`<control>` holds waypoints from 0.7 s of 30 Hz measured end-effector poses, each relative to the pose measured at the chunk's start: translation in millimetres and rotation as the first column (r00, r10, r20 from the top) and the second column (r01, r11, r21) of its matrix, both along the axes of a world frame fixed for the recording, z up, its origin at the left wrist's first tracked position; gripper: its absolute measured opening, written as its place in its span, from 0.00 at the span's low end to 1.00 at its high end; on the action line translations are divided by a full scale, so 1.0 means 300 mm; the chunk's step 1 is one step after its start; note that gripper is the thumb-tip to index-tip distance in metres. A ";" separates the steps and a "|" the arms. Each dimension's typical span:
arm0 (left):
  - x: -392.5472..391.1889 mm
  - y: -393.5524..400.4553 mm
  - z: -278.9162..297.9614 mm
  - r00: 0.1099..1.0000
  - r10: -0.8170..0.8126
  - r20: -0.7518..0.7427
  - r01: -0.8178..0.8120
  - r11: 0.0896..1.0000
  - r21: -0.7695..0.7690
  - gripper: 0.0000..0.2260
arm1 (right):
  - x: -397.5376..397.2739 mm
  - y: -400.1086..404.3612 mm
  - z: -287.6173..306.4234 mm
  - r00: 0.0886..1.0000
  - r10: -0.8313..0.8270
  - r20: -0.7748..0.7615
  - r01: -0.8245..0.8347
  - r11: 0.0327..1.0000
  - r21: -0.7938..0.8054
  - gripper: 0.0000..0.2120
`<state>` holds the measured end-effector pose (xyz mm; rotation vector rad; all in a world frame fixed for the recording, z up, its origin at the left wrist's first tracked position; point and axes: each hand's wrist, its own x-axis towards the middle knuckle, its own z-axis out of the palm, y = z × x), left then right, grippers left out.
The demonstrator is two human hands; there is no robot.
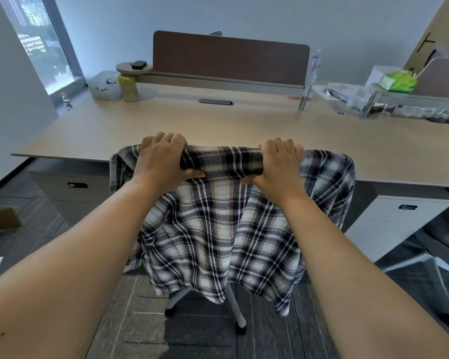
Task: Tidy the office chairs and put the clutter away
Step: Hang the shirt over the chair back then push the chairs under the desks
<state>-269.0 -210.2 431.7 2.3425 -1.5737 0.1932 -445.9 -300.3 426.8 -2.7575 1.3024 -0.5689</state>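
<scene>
1. The office chair (pixel 205 296) stands right in front of me, its back facing me and hidden under a plaid shirt (pixel 218 229) draped over it; only the grey base and castors show below the hem.
2. My left hand (pixel 163 159) and right hand (pixel 278 164) are both wrapped tight over the top of the backrest, fingers curled over the far side, thumbs underneath, clamping shirt and chair edge together.
3. I judge this to be the step of steering the chair in to the desk (pixel 218 120), whose near edge lies just beyond my knuckles.
4. Next I need an even push from both hands so the chair rolls straight between the two drawer pedestals (pixel 70 187).
5. The shirt may slide under my palms, and it likely needs putting away, as does the clutter at the desk's right end (pixel 353 97).
</scene>
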 end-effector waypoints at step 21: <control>0.240 -0.284 0.005 0.996 0.030 -0.081 -0.029 1.000 0.009 0.27 | 0.236 -0.269 -0.007 0.998 0.038 0.046 -0.037 0.999 -0.025 0.27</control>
